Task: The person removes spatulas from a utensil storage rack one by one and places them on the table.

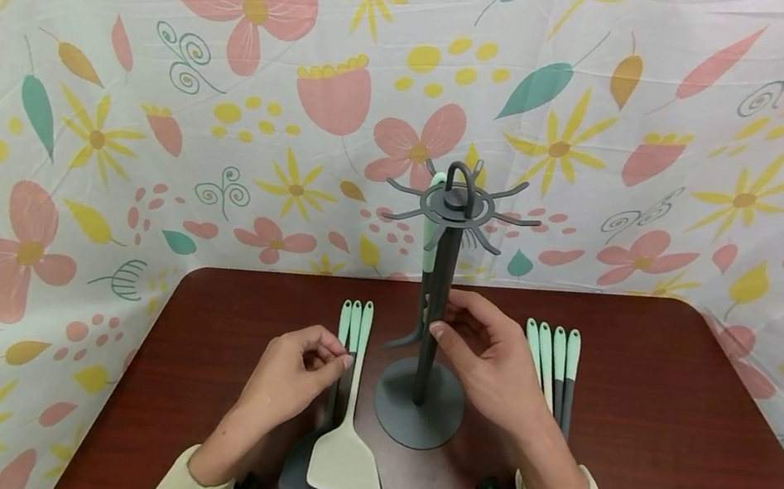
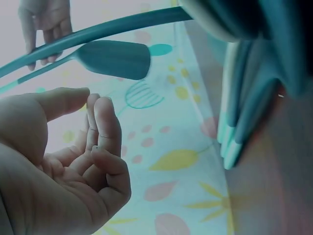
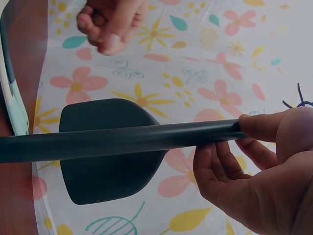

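A dark grey utensil stand (image 1: 437, 309) with a ring of hooks on top rises from a round base on the table. My right hand (image 1: 488, 367) pinches its post, thumb on the near side and fingers behind. From a hook on the left hangs a turner (image 3: 112, 188) with a dark grey blade and a mint handle. My left hand (image 1: 294, 373) hovers with loosely curled fingers, nothing between them, over the handles of a small pile of utensils. On top of that pile lies a cream turner (image 1: 348, 464); a dark grey blade (image 1: 298, 465) shows below it.
Several utensils with mint-tipped handles (image 1: 574, 354) lie side by side right of the stand, partly hidden by my right hand and arm. The dark red table (image 1: 676, 418) ends at a flower-patterned cloth (image 1: 227, 129) behind it.
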A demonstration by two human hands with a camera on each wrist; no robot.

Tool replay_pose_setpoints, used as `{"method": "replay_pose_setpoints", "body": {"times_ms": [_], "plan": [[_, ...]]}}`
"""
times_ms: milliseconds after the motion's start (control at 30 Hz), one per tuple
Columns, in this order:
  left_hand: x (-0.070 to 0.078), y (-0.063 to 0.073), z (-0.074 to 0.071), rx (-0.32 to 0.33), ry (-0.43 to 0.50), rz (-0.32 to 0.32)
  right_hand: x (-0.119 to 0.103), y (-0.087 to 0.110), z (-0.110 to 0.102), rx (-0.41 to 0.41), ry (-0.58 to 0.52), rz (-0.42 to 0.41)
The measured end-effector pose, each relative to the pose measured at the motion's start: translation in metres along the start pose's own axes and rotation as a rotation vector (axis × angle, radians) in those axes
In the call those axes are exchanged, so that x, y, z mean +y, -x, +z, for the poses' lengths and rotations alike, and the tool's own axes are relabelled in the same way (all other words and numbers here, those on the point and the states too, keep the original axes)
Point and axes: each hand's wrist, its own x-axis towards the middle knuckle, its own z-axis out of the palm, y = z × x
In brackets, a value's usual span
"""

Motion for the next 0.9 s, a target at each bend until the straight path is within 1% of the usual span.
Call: {"method": "replay_pose_setpoints", "body": {"times_ms": [233,467,667,900], "plan": [[0.017,-0.003,-0.002,-0.014,0.117,0.058,0.0,0.001,0.0,-0.006,-0.002,0.002],[0.033,-0.004,-0.004,-0.004,0.181,0.12,0.001,0.001,0.001,-0.009,-0.008,-0.022],[0.043,-0.008,-0.003,0.02,0.216,0.139,0.001,0.0,0.0,-0.009,0.009,-0.047],[0.054,-0.014,0.003,0.033,0.266,0.15,-0.001,0.0,0.001,-0.016,0.018,-0.034]]}}
